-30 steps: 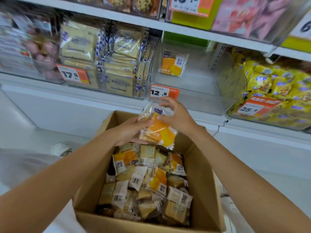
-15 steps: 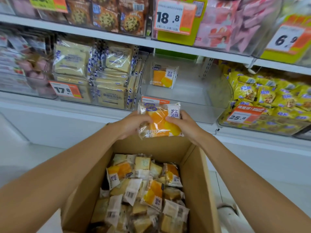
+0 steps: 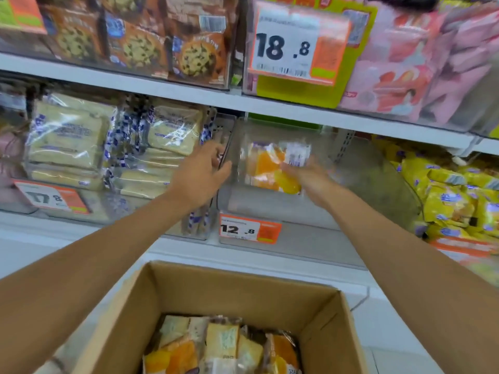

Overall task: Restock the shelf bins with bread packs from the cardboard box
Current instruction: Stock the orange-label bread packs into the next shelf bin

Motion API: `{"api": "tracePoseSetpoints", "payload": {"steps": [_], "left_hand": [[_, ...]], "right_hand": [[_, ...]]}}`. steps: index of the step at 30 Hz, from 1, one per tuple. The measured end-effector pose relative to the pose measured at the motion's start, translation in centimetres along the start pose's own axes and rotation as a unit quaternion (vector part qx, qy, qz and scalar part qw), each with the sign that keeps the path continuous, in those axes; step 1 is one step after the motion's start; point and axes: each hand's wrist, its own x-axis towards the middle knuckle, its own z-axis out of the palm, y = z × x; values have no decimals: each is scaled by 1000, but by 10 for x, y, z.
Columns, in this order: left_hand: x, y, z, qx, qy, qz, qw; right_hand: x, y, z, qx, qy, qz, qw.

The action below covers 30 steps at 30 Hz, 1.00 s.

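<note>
So: pack (image 3: 270, 168), orange, clear wrap with a white label, is inside the clear bin (image 3: 297, 209), off the bin floor, toward its back. Right hand (image 3: 310, 179) grasps it at the lower right edge; motion blur hides the exact finger placement. Left hand (image 3: 199, 174) is released, fingers spread, tips touching the bin's left wall, holding nothing. Bin front carries the 12.8 tag (image 3: 249, 229). Box (image 3: 243, 292) sits below the shelf (image 3: 189, 255), flaps open, more packs (image 3: 224, 346) piled inside, between the two forearms. Left bin: pale loaves (image 3: 70, 141), stacked full, 17.8 tag (image 3: 51, 198). Right bin: yellow bags (image 3: 453, 195). Shelf above: cookies (image 3: 140, 44), 18.8 tag (image 3: 297, 44), pink bags (image 3: 418, 66).
</note>
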Motion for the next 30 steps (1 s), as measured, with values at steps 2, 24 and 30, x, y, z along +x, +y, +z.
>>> {"api": "tracePoseSetpoints", "payload": {"steps": [2,24,30], "left_hand": [[-3,-4,5,-31,14,7,999],[-7,-12,15,-79,52,10,995],[-9,-8,11,-81,41,8,996]], "right_hand": [[22,18,14,-124,-38,-4,992],[39,26,31,-314,51,-89,944],[37,21,36,-336,71,-95,934]]}}
